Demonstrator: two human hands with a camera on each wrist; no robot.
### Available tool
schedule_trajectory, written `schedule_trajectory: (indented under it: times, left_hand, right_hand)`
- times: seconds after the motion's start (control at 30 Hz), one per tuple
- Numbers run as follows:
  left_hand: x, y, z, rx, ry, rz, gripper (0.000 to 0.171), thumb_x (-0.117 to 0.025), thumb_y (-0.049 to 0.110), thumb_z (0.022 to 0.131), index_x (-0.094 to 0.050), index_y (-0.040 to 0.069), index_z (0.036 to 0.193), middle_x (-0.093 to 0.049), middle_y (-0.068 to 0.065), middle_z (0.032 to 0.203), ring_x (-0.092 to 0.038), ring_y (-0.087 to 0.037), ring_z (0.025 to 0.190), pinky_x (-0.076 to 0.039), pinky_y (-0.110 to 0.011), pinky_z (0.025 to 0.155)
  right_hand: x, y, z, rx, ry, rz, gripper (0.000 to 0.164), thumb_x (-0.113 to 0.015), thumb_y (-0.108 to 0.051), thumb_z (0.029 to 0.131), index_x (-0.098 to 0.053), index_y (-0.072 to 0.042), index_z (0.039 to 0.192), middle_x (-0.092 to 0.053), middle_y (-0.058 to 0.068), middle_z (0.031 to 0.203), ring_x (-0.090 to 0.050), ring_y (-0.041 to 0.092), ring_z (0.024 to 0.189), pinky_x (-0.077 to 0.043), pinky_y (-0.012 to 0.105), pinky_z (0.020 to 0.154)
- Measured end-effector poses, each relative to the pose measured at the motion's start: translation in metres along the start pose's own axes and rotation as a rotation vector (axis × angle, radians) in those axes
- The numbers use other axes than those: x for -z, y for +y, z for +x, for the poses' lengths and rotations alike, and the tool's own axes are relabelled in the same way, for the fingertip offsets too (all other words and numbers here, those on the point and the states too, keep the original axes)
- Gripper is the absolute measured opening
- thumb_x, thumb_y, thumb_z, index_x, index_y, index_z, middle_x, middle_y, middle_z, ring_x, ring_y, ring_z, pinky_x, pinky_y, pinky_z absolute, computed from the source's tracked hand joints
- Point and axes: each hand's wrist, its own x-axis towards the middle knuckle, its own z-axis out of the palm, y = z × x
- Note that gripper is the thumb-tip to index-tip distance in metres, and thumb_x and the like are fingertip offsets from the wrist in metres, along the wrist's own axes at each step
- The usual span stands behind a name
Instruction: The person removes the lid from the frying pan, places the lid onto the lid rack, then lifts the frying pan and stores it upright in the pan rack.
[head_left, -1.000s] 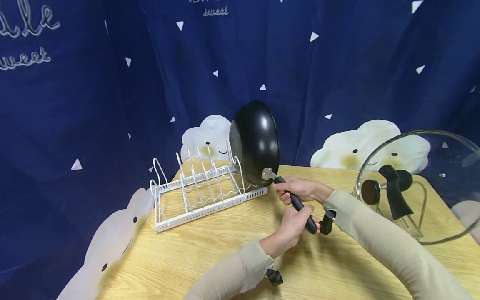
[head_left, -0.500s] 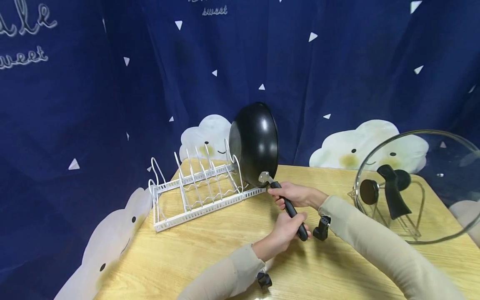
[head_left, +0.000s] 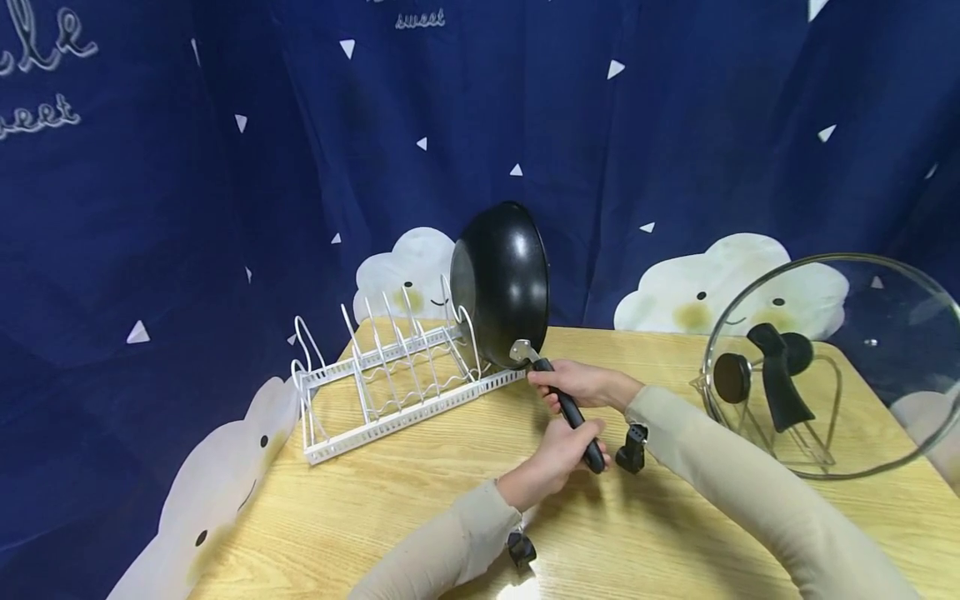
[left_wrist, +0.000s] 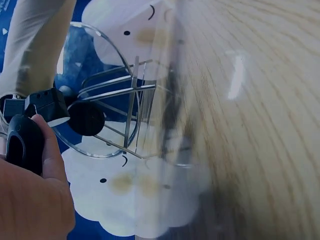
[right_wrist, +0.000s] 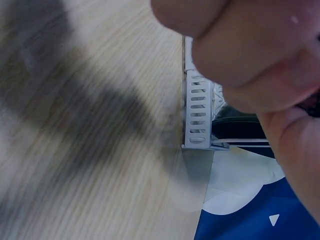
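A black wok (head_left: 506,283) stands on its edge at the right end of a white wire rack (head_left: 405,417), its hollow side facing left. Its long black handle (head_left: 572,410) slants down toward the front. My right hand (head_left: 577,385) grips the handle near the metal joint, and my left hand (head_left: 558,454) grips it close to the free end. In the left wrist view the handle's end (left_wrist: 25,145) shows beside my left thumb. The right wrist view has my curled right fingers (right_wrist: 250,55) above the rack's slotted rail (right_wrist: 198,115).
On the right a large glass lid (head_left: 877,475) stands upright in a wire stand (head_left: 828,458), with a black grip and a round knob at its middle. The wooden table (head_left: 337,533) meets a dark blue curtain (head_left: 480,108) printed with clouds behind and to the left.
Both hands and the handle have shifted a little left and the handle's end has swung left. The wok stays at the rack's right end. The whole head view has drifted slightly.
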Motion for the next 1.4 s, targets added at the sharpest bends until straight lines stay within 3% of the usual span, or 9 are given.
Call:
schedule_trajectory:
  times: [0.17, 0.47, 0.87, 1.1, 1.3, 1.4]
  left_hand:
    - [0.004, 0.000, 0.003, 0.015, -0.009, 0.012, 0.016, -0.061, 0.016, 0.084, -0.056, 0.000, 0.082, -0.056, -0.006, 0.058, -0.061, -0.015, 0.051, -0.056, -0.039, 0.064]
    - [0.009, -0.002, 0.008, 0.060, -0.045, 0.015, 0.017, -0.062, 0.018, 0.085, -0.057, 0.004, 0.076, -0.057, -0.005, 0.061, -0.062, -0.014, 0.053, -0.056, -0.035, 0.064]
    - [0.016, -0.002, 0.010, 0.205, -0.026, 0.064, 0.027, -0.062, 0.019, 0.088, -0.061, -0.006, 0.097, -0.060, -0.004, 0.066, -0.064, -0.012, 0.060, -0.056, -0.033, 0.069]
    - [0.024, 0.001, 0.006, 0.195, -0.054, 0.099, 0.019, -0.061, 0.020, 0.088, -0.060, 0.002, 0.097, -0.068, -0.017, 0.087, -0.068, -0.023, 0.081, -0.055, -0.035, 0.072]
    - [0.035, 0.002, 0.002, 0.173, -0.067, 0.218, 0.021, -0.060, 0.019, 0.091, -0.059, -0.001, 0.098, -0.067, -0.011, 0.080, -0.067, -0.020, 0.073, -0.056, -0.035, 0.072]
    - [0.039, 0.005, 0.001, 0.158, -0.068, 0.250, 0.022, -0.059, 0.016, 0.091, -0.058, -0.003, 0.103, -0.067, -0.015, 0.083, -0.067, -0.021, 0.073, -0.056, -0.035, 0.072]
  right_hand:
    - [0.000, -0.005, 0.003, -0.029, 0.039, -0.106, 0.024, -0.040, -0.019, 0.103, -0.047, -0.002, 0.088, -0.045, 0.004, 0.069, -0.044, 0.014, 0.057, -0.040, 0.025, 0.056]
    - [-0.002, -0.011, -0.003, -0.056, 0.063, -0.104, 0.024, -0.038, -0.016, 0.103, -0.045, 0.006, 0.096, -0.047, 0.007, 0.077, -0.047, 0.015, 0.067, -0.042, 0.026, 0.061]
    - [-0.009, -0.007, 0.001, -0.083, 0.151, -0.228, 0.027, -0.037, -0.015, 0.101, -0.049, 0.005, 0.088, -0.053, 0.010, 0.073, -0.052, 0.017, 0.064, -0.046, 0.028, 0.063]
    - [-0.010, -0.007, -0.006, -0.101, 0.211, -0.276, 0.019, -0.044, -0.015, 0.100, -0.047, 0.004, 0.099, -0.058, 0.013, 0.079, -0.056, 0.018, 0.069, -0.049, 0.029, 0.065]
    - [-0.006, -0.004, -0.011, -0.108, 0.214, -0.370, 0.023, -0.044, -0.017, 0.100, -0.050, 0.005, 0.101, -0.060, 0.018, 0.087, -0.057, 0.021, 0.074, -0.050, 0.033, 0.070]
    - [-0.005, -0.003, -0.013, -0.121, 0.232, -0.397, 0.024, -0.043, -0.019, 0.100, -0.050, 0.005, 0.102, -0.060, 0.018, 0.091, -0.058, 0.021, 0.078, -0.050, 0.038, 0.076]
